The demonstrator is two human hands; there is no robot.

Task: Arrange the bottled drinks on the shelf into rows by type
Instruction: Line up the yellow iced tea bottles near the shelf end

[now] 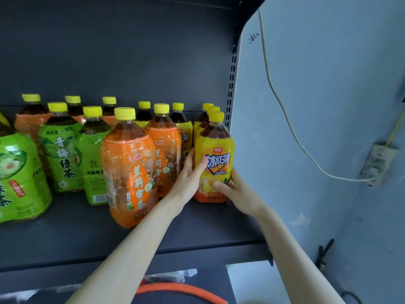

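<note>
Grip at near edge of shelf (197,229), right end: wraps left hand (188,178) and right hand (235,190), fingers curled, round upright yellow iced-tea bottle (215,154) standing there, likely to square it in line with matching yellow bottles (213,109) queued behind.

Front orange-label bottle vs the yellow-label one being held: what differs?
Label: the front orange-label bottle is orange with flowers; the yellow-label bottle is yellow with blue-edged lettering.
Handling: left hand and right hand grip the yellow-label bottle; no hand holds the orange-label bottle.
Place: yellow-label bottle stands at the right end of the shelf; orange-label bottle stands mid-shelf, nearer the front edge.
Both: upright, yellow caps, brown drink.
</note>
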